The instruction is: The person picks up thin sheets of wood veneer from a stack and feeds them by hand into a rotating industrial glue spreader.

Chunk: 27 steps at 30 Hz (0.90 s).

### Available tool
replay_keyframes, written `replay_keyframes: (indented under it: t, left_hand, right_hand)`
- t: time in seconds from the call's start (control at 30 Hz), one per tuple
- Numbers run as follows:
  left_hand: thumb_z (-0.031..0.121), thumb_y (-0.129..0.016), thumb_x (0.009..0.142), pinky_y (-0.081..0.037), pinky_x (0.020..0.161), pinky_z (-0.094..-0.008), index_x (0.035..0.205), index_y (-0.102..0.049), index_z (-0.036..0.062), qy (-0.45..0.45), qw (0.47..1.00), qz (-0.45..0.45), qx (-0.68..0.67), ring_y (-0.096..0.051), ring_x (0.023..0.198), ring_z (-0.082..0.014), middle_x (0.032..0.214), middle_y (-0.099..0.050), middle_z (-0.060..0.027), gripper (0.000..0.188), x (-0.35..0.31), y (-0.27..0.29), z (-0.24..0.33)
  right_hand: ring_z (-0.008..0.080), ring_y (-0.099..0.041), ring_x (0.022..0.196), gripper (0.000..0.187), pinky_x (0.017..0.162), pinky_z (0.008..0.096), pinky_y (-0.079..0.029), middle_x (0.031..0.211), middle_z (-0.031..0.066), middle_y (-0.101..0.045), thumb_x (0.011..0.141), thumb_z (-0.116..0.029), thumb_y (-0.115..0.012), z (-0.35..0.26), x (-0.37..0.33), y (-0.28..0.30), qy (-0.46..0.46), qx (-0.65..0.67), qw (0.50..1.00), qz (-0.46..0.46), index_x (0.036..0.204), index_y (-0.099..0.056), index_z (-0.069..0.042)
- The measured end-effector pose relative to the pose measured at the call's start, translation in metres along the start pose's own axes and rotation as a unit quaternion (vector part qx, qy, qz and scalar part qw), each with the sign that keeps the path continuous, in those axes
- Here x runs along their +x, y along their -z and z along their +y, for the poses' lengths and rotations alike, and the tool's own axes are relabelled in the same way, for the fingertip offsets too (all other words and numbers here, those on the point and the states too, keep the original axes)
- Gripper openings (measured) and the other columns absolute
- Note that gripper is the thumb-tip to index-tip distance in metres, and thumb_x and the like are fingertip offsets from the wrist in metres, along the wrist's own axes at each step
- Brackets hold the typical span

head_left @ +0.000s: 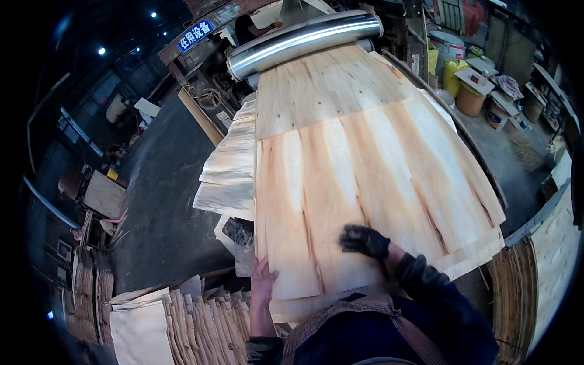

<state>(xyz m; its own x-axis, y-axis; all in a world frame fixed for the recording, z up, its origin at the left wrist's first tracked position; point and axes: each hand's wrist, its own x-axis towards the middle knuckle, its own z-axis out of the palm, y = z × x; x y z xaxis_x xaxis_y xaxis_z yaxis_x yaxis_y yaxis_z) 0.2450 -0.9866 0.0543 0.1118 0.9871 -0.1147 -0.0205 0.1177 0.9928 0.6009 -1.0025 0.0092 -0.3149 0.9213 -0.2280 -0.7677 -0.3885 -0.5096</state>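
A large pale wood veneer sheet [389, 182] with brown streaks lies in front of me, its far part overlapped by or meeting a greyer veneer sheet [322, 91]. My left hand [263, 285], bare, rests at the near left edge of the streaked sheet, thumb spread from the fingers. In a black glove, my right hand [365, 241] lies on the sheet near its middle, fingers stretched out and slightly blurred. Beyond the greyer sheet, a shiny metal roller [307, 44] spans the stack's far end.
Stacked veneer [194, 319] stands at lower left, with another stack [514, 298] at right. Loose veneer pieces [228, 167] jut out left of the work surface. A person's arm [261, 29] shows behind the roller. Buckets [470, 99] and yellow sacks line the far right.
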Motion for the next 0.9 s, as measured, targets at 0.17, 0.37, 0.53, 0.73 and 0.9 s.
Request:
replay_keyframes:
  t: [0.17,0.37,0.53,0.73,0.9]
  left_hand:
    - [-0.018,-0.051,0.069,-0.037,0.101,-0.0317,0.124,-0.050,-0.0020,-0.019,0.996,0.019,0.081,-0.030,0.132,-0.0249,0.147,-0.011,-0.0137,0.058,-0.002,-0.016,0.029]
    - [-0.020,-0.049,0.063,-0.039,0.099,-0.0318,0.121,-0.052,-0.0047,-0.005,0.989,-0.052,-0.137,-0.040,0.126,-0.0220,0.132,-0.034,-0.0073,0.060,0.002,-0.012,0.071]
    - [-0.015,-0.052,0.061,-0.051,0.086,-0.0346,0.117,-0.055,-0.0046,-0.016,0.982,-0.024,-0.189,-0.061,0.096,-0.0245,0.111,-0.059,-0.0152,0.057,0.000,-0.011,0.105]
    - [-0.013,-0.052,0.074,-0.047,0.090,-0.0321,0.127,-0.044,-0.0056,0.038,0.995,-0.003,-0.089,-0.055,0.108,-0.0220,0.126,-0.050,-0.0151,0.055,0.010,0.012,0.106]
    - [0.004,-0.058,0.082,-0.035,0.101,-0.0318,0.134,-0.033,-0.0066,-0.043,0.983,0.075,0.162,-0.043,0.122,-0.0283,0.135,-0.039,-0.0230,0.058,0.030,0.026,0.014]
  right_hand:
    - [0.0362,-0.051,0.113,0.045,0.097,0.0515,-0.040,0.122,0.0208,-0.052,0.089,-0.016,-0.055,0.037,-0.091,-0.028,-0.071,0.032,0.997,0.010,0.130,-0.039,-0.005]
    - [0.0345,-0.056,0.106,0.030,0.097,0.0474,-0.041,0.112,0.0198,-0.059,0.087,-0.019,-0.057,0.068,-0.153,-0.018,-0.059,0.085,0.992,0.069,0.112,-0.057,-0.002]
    - [0.0334,-0.063,0.086,0.021,0.089,0.0510,-0.046,0.083,0.0138,-0.065,0.089,-0.025,-0.056,0.058,-0.167,-0.010,-0.046,0.074,0.986,0.139,0.091,-0.061,-0.004]
    - [0.0261,-0.061,0.068,0.024,0.081,0.0499,-0.050,0.065,0.0071,-0.058,0.088,-0.026,-0.058,0.025,-0.148,-0.028,0.077,-0.016,0.987,0.138,0.075,-0.057,-0.005]
    - [0.0252,-0.060,0.064,0.019,0.076,0.0473,-0.052,0.063,0.0086,-0.057,0.086,-0.022,-0.061,-0.008,-0.087,-0.018,0.120,-0.043,0.973,0.194,0.077,-0.058,-0.005]
